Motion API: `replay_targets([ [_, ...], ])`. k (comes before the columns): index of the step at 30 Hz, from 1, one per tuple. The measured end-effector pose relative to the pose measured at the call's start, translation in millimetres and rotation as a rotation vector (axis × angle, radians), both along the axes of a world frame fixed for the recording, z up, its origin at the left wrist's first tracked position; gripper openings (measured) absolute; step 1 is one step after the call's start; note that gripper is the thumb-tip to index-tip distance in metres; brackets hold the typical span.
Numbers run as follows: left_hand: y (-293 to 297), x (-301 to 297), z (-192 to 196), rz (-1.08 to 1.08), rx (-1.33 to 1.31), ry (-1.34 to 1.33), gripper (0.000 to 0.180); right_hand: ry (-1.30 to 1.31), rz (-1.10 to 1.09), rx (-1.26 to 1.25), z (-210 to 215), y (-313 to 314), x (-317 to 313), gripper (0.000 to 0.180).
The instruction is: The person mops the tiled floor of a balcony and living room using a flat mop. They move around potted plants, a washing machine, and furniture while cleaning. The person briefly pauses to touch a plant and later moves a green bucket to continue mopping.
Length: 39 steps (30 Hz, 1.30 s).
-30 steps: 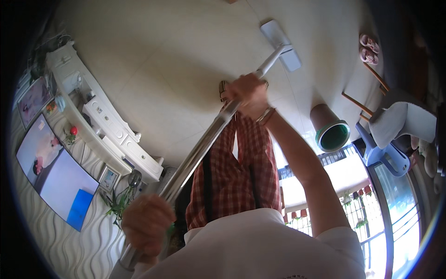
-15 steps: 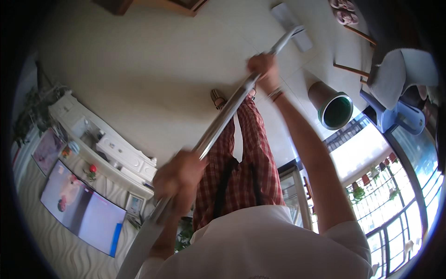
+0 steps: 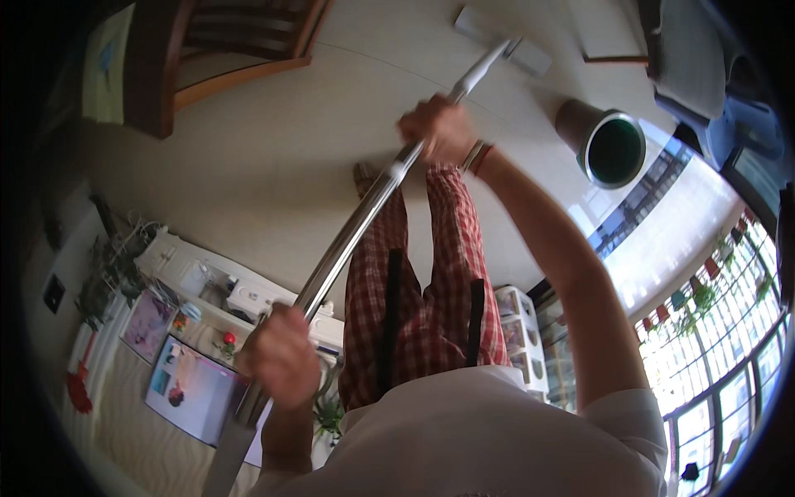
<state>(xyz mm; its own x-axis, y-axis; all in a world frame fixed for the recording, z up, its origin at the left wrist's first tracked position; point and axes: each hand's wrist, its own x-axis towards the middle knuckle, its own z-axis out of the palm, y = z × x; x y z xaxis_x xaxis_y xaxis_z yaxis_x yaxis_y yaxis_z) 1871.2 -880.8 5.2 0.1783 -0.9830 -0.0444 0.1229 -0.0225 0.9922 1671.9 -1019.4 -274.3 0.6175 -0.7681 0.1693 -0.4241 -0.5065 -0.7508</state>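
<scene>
A flat mop (image 3: 352,228) with a shiny metal pole slants across my body, from lower left to upper right. My left hand (image 3: 284,354) wraps round the pole near its grey upper grip, a little blurred. Farther along, my right hand (image 3: 439,131) is closed round the pole, just above the white lower section. A bracelet and a red cord circle that wrist. The mop's pale rectangular head (image 3: 505,41) lies flat on the light tiled floor (image 3: 273,174), beyond my feet.
A grey bin (image 3: 614,149) with a dark green inside stands right of the mop. A wooden chair (image 3: 240,58) is at the far left, blue and grey seats (image 3: 691,58) at the far right. A white cabinet (image 3: 240,282) and television (image 3: 195,389) line the left wall.
The view has turned, bringing the wooden chair in at upper left and shifting the bin upward. Both hands keep hold of the mop pole, and its head sits a little farther up and left in view.
</scene>
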Motion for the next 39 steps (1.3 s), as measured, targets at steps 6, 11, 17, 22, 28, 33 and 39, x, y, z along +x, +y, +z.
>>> replay_targets([
  [6,-55,-52,-79,-0.166,-0.148,-0.013,0.024,0.158,-0.304,0.035,-34,-40,-74,0.008],
  [11,-35,7,-43,-0.281,-0.096,-0.045,0.029,0.009,-0.517,0.043,-20,29,-18,0.011],
  [17,13,94,40,-0.481,0.067,-0.054,0.026,-0.092,-0.742,0.098,31,160,94,0.012],
  [22,9,119,56,-0.597,0.048,-0.095,0.028,-0.040,-0.631,0.292,62,185,109,0.011],
  [28,6,66,51,-0.794,-0.197,0.167,0.021,-0.006,-0.805,0.287,93,204,50,0.017],
  [33,5,-26,21,-1.112,-0.073,0.203,0.020,0.046,-1.090,0.087,67,257,-49,0.031],
  [39,16,-131,-58,-1.296,-0.057,0.310,0.034,0.207,-1.308,0.132,-8,296,-147,0.032],
])
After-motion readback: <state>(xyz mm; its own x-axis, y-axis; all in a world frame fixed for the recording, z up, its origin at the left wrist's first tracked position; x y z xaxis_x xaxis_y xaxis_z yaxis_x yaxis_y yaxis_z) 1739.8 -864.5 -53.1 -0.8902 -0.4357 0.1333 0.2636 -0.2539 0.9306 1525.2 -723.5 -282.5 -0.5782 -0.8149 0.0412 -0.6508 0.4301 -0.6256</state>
